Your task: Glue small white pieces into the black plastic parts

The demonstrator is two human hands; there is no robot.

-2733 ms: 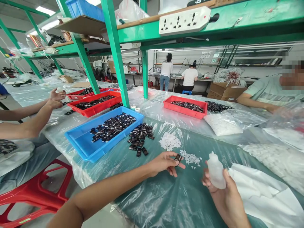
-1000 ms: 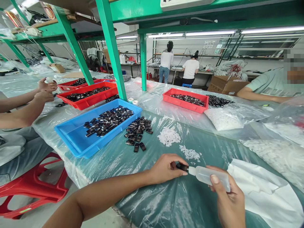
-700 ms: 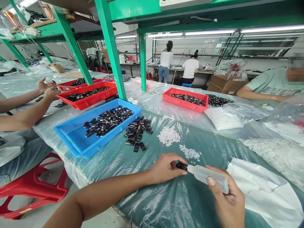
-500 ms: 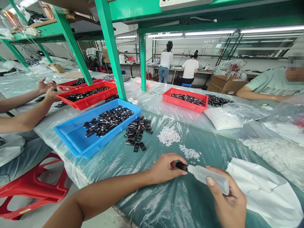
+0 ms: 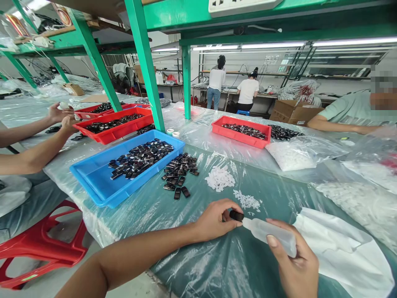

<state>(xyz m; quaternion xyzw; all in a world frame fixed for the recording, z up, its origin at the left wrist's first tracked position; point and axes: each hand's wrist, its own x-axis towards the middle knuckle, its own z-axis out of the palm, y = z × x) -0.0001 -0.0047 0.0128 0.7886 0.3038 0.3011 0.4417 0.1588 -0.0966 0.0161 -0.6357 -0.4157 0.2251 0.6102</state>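
Observation:
Between the thumb and fingers of my left hand (image 5: 218, 219) is a small black plastic casing (image 5: 236, 215). My right hand (image 5: 296, 256) is wrapped round a translucent squeeze bottle (image 5: 273, 235), tilted so that its nozzle meets the casing's right end. Just beyond the casing lie a pile of tiny white parts (image 5: 247, 200) and a pile of larger white pieces (image 5: 220, 178). Farther left, several loose black casings (image 5: 180, 171) are heaped beside a blue tray (image 5: 102, 194) holding more of them.
Red trays (image 5: 240, 131) of black parts stand farther back. A white sheet (image 5: 344, 252) and bags of white pieces (image 5: 291, 155) lie at right. Green posts (image 5: 145, 66) rise from the table. Co-workers sit on both sides; the left one's hands (image 5: 65, 116) hold something whitish.
The bottle and my right hand have shifted slightly left. The black casing has turned a little in my left hand, which stays in nearly the same place.

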